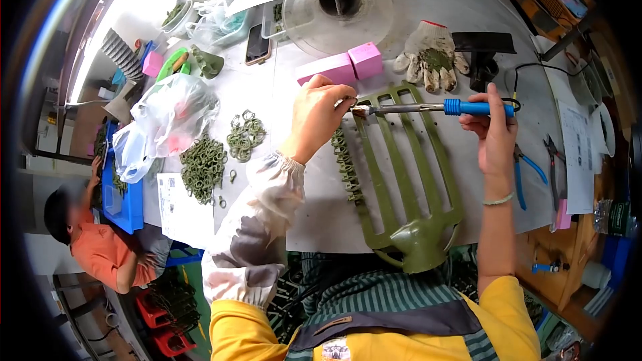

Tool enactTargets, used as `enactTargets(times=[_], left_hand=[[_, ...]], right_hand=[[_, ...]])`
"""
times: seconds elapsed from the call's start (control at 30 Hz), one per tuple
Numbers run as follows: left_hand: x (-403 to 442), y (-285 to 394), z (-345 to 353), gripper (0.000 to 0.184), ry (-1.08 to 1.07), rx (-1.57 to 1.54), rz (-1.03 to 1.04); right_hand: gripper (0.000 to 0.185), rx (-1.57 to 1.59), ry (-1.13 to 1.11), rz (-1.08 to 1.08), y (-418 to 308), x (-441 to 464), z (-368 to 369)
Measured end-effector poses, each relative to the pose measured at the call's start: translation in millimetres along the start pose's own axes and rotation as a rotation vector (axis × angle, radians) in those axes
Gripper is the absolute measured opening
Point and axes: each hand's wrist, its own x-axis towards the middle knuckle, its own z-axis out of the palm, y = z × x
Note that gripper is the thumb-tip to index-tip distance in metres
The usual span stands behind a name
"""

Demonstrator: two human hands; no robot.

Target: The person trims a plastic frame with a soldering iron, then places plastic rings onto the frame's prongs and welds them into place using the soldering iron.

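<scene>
Left hand (pixel 315 115): by frame's far left corner (pixel 420 244), fingers pinch, can't tell what | right hand (pixel 495 130): fingers grip iron (pixel 458 106), crossing frame's long way, tip by left hand

1. Site: the place was a workshop.
2. Tools: a corded tool (pixel 455 106) was held above a grey worktable (pixel 322 224) bearing pliers (pixel 519 184) and a stained glove (pixel 435 59).
3. Stock: green rings (pixel 202 168) lay in piles.
4. Fittings: a ribbed hose (pixel 121 55) ran at the left.
5. Staff: another person (pixel 100 253) was beside a blue tray (pixel 136 208).
</scene>
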Motion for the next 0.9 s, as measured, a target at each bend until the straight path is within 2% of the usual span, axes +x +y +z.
enactTargets(times=[0.17, 0.37, 0.47, 0.5, 0.57, 0.6, 0.63, 0.67, 0.7, 0.8, 0.9], left_hand=[[4.5, -8.4, 12.4, 0.011, 0.01, 0.033, 0.098], [4.8, -8.2, 7.3, 0.013, -0.062, 0.06, 0.086], [5.1, -8.2, -4.3, 0.023, -0.01, -0.06, 0.099], [5.7, -13.9, -13.3, 0.026, 0.002, -0.109, 0.065], [-5.9, -36.2, -32.6, 0.023, 0.055, -0.286, -0.41], [-16.1, -63.1, -42.7, 0.02, 0.12, -0.262, -0.495], [-23.5, -82.0, -59.8, 0.016, 0.121, -0.104, -0.584], [-37.1, -112.3, -70.4, 0.014, 0.094, 0.132, -0.511], [-50.4, -132.6, -80.2, 0.021, 0.019, 0.327, -0.46], [-70.6, -155.3, -94.4, 0.026, -0.149, 0.386, -0.179], [-76.3, -149.2, -98.6, 0.025, -0.263, 0.284, -0.285]], right_hand=[[0.04, 0.021, -0.012, 0.015, 6.1, 2.4, 7.8], [0.039, -0.031, 0.047, -0.057, -12.7, -6.1, -3.1], [0.04, -0.035, 0.048, -0.086, -21.8, -12.3, -6.3], [0.039, -0.019, 0.036, -0.071, -22.2, -13.0, -8.9], [0.039, 0.004, 0.029, -0.048, -23.8, -14.2, -14.5], [0.039, 0.008, 0.035, -0.051, -25.4, -15.7, -14.2], [0.039, 0.011, 0.042, -0.052, -26.8, -17.5, -13.7], [0.039, 0.014, 0.048, -0.053, -27.3, -19.3, -12.8], [0.039, 0.011, 0.044, -0.057, -27.3, -20.5, -12.4], [0.038, -0.005, 0.038, -0.068, -29.3, -23.6, -12.1], [0.038, -0.026, 0.034, -0.073, -32.8, -27.6, -10.4]])
